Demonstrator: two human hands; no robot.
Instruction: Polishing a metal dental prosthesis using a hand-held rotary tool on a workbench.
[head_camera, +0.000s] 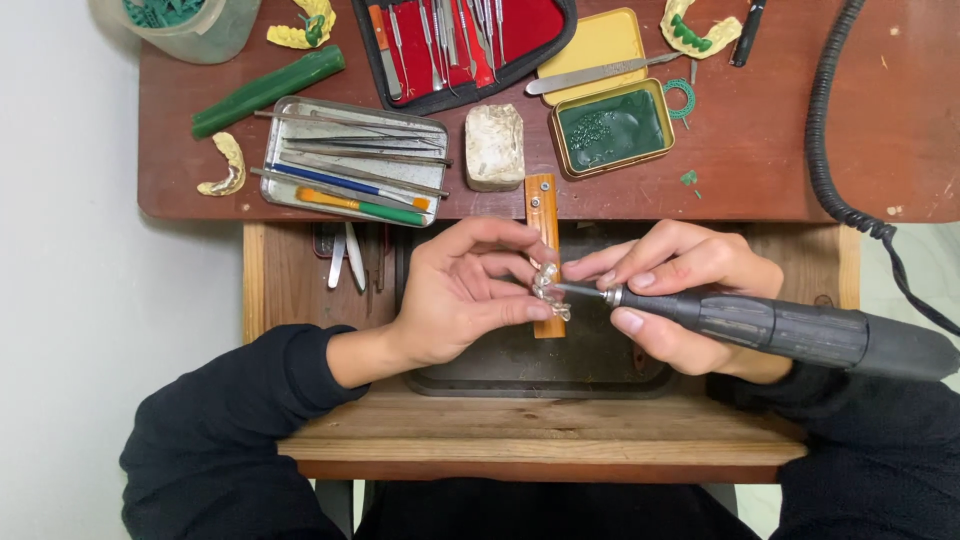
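My left hand (460, 295) pinches a small shiny metal casting (548, 290) between thumb and fingertips, held against a narrow wooden bench peg (541, 205). My right hand (685, 295) grips a dark grey rotary handpiece (800, 330) like a pen. Its thin bur tip (580, 290) touches the metal piece from the right. Both hands hover over a dark metal tray (540, 372) set in a wooden pull-out drawer (540, 435).
On the brown desk lie a steel tray of hand tools (350, 160), a red-lined instrument case (460, 45), a yellow tin of green wax (610, 128), a pale stone block (494, 146), a green wax stick (268, 90), yellow dental casts (226, 165) and a coiled black cord (835, 160).
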